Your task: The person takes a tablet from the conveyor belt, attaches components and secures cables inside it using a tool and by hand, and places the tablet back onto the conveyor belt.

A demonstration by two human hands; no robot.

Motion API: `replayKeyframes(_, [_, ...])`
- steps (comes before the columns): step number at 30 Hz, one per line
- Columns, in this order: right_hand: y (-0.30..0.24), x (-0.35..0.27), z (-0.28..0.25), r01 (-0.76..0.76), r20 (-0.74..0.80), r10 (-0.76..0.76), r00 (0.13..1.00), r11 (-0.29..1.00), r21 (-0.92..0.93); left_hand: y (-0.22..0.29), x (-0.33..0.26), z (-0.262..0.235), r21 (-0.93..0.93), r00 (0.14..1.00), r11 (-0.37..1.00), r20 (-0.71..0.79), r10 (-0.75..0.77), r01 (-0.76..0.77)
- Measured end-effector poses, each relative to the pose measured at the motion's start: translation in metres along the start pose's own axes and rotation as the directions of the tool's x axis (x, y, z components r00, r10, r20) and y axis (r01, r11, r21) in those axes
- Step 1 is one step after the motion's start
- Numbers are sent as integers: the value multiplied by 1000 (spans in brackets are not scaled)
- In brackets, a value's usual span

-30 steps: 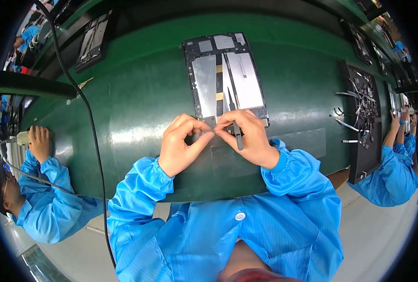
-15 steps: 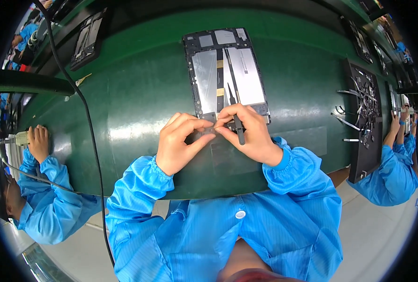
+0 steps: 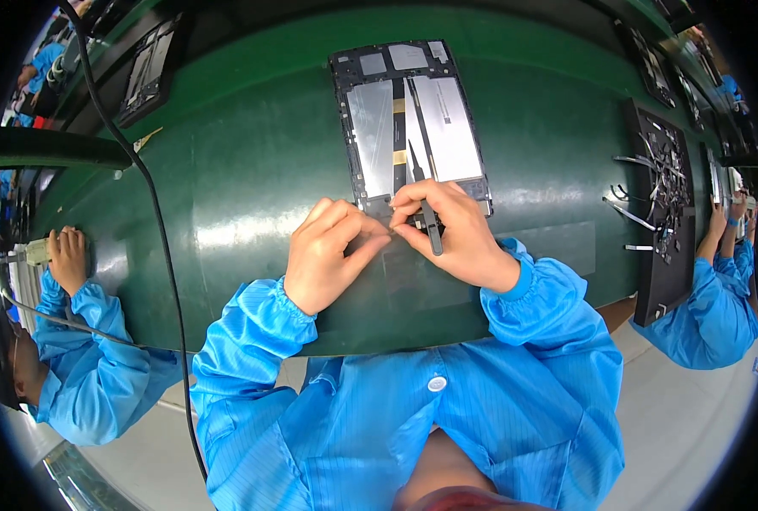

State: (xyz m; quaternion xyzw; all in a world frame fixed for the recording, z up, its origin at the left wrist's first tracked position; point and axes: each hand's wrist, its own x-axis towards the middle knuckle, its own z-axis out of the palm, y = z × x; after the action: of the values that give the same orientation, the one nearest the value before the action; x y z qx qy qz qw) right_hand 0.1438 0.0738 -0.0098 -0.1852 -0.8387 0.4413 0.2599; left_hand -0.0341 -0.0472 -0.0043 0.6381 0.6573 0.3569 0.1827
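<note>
Tablet (image 3: 372,136) lay open on the counter (image 3: 268,272), near edge by my right hand (image 3: 457,230), which clasped tweezers (image 3: 431,225). From afar, I couldn't tell whether my left hand (image 3: 321,257), thumb and finger nearly meeting, pinched anything. Tweezers clear of the silver panel (image 3: 457,145) seemed wisest.

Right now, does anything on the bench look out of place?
Yes: at right, several pale ribbon cables stick out past the left rim of the black tray, unlike the pile inside. The open tablet shows no obvious damage.
</note>
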Motion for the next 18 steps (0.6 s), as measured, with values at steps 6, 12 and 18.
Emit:
replayKeyframes(6, [3, -1, 4, 39, -28, -41, 999, 997, -69, 6, -2, 2, 231, 992, 966, -35, 125, -113])
replayKeyframes(12, [3, 0, 5, 45, -28, -48, 998, 995, -87, -4, -6, -3, 238, 971, 953, -99, 217, -189])
replayKeyframes(18, [6, 0, 4, 69, -13, -70, 997, 993, -98, -4, -11, -4, 362, 940, 874, 18, 342, -324])
